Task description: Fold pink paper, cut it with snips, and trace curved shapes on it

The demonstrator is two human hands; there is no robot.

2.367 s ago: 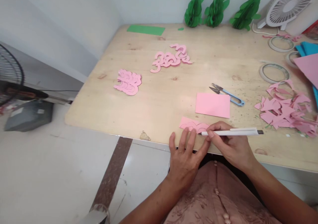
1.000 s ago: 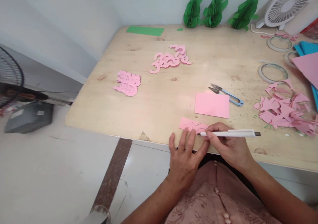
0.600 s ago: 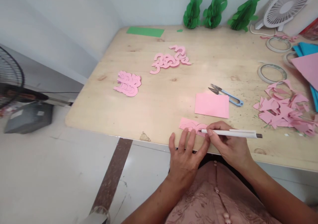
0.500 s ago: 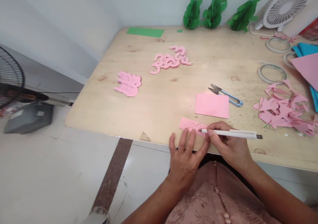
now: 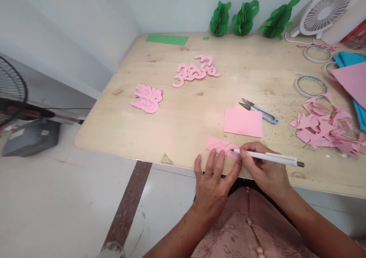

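Note:
My left hand (image 5: pixel 214 181) lies with spread fingers at the table's front edge, its fingertips pressing on a small pink paper strip (image 5: pixel 214 142). Curved pen lines run along that strip. In my right hand (image 5: pixel 267 170) is a white pen (image 5: pixel 271 157), pinched near its tip, which rests at the drawn lines. Just beyond the strip lies a pink paper rectangle (image 5: pixel 243 123). It partly covers a pair of blue-handled thread snips (image 5: pixel 261 111).
Pink paper scraps (image 5: pixel 326 126) lie at the right near tape rolls (image 5: pixel 310 86). Curved pink cut-outs (image 5: pixel 194 71) and a stacked pink bunch (image 5: pixel 147 98) are farther left. Green paper figures (image 5: pixel 220 19) and a small white fan (image 5: pixel 326 12) stand along the wall.
The pen has tilted slightly, its rear end lower and a little to the right, and its tip has shifted slightly along the strip. My left hand stays in place.

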